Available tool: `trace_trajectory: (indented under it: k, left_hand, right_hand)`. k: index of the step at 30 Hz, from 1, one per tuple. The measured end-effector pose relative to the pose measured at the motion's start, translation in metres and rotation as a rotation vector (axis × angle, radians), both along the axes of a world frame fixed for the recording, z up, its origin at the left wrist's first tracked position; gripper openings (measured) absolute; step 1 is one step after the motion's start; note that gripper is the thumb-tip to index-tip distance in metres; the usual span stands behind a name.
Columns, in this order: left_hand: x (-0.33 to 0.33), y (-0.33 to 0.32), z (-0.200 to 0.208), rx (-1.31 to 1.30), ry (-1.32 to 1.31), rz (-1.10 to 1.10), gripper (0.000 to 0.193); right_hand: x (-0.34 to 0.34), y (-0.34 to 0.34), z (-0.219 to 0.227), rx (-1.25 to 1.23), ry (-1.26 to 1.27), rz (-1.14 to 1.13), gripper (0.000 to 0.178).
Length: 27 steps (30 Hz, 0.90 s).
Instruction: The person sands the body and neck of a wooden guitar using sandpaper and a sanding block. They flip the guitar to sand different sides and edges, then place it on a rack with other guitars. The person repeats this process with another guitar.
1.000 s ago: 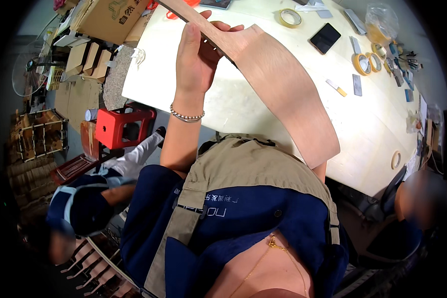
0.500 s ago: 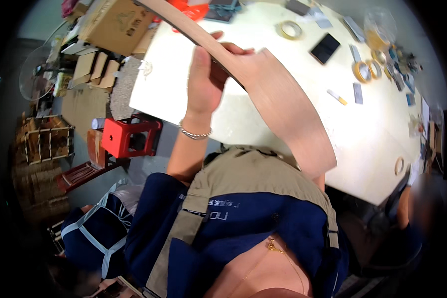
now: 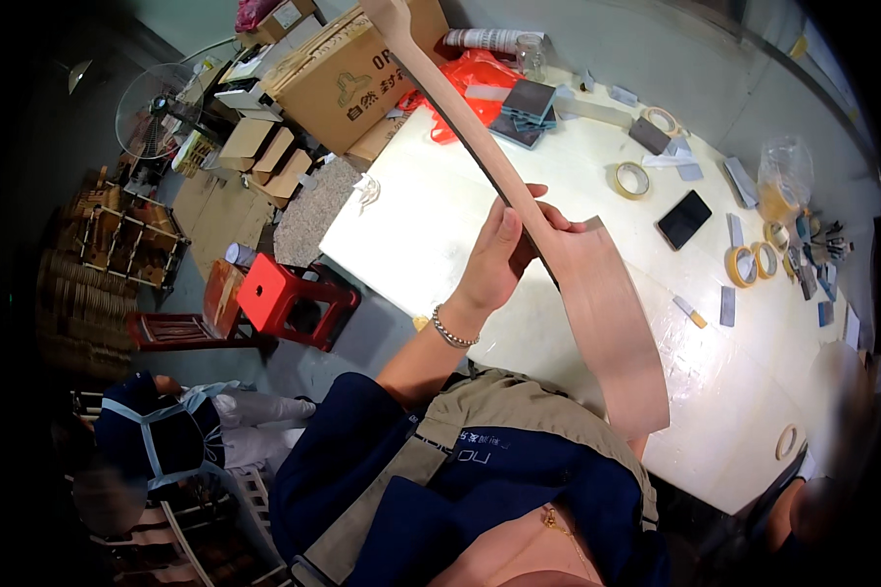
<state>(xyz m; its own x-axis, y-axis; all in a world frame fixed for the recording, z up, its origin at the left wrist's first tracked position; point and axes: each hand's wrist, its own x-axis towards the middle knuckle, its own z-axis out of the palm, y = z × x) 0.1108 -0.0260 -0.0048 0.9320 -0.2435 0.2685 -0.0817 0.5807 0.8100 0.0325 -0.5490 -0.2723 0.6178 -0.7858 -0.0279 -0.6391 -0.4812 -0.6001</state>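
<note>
A bare-wood ukulele (image 3: 612, 323) with pale, unvarnished sides slants across the middle of the head view, its neck pointing up and to the left. My left hand (image 3: 492, 256) is wrapped around the neck where it meets the body, thumb on the near side and fingertips showing beyond. The lower end of the body is close to my apron (image 3: 519, 396). Behind that end a sliver of my right arm (image 3: 640, 447) shows; the right hand itself is hidden by the ukulele. The instrument is held above the white table (image 3: 411, 245).
On the table lie a phone (image 3: 684, 219), tape rolls (image 3: 632, 180), sanding blocks (image 3: 727, 306) and a red plastic bag (image 3: 465, 73). A red stool (image 3: 289, 298) and a large carton (image 3: 347, 83) stand left. Other people (image 3: 181, 426) are at lower left and right.
The view has shifted, so the table and the ukulele appear lower and further right. The ukulele's body hangs more upright now. My left hand keeps its grip on the neck.
</note>
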Motion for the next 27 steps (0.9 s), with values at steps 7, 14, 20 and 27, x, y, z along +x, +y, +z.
trace_trajectory:
  k: [7,14,20,27]
  left_hand:
    - [-0.004,-0.004,-0.003,0.086,-0.008,-0.002,0.052]
    - [-0.015,-0.005,0.004,0.120,-0.028,0.030,0.048]
    - [-0.038,0.012,0.018,0.170,-0.046,0.148,0.047]
    - [-0.111,0.057,0.073,0.212,-0.199,0.517,0.033]
  right_hand:
    - [-0.017,0.062,-0.009,0.460,-0.366,0.048,0.054]
    - [-0.049,0.168,-0.022,1.510,-0.350,0.105,0.053]
    - [-0.040,0.224,-0.033,1.944,-0.112,0.309,0.053]
    - [-0.008,0.313,-0.072,2.332,0.396,0.701,0.053]
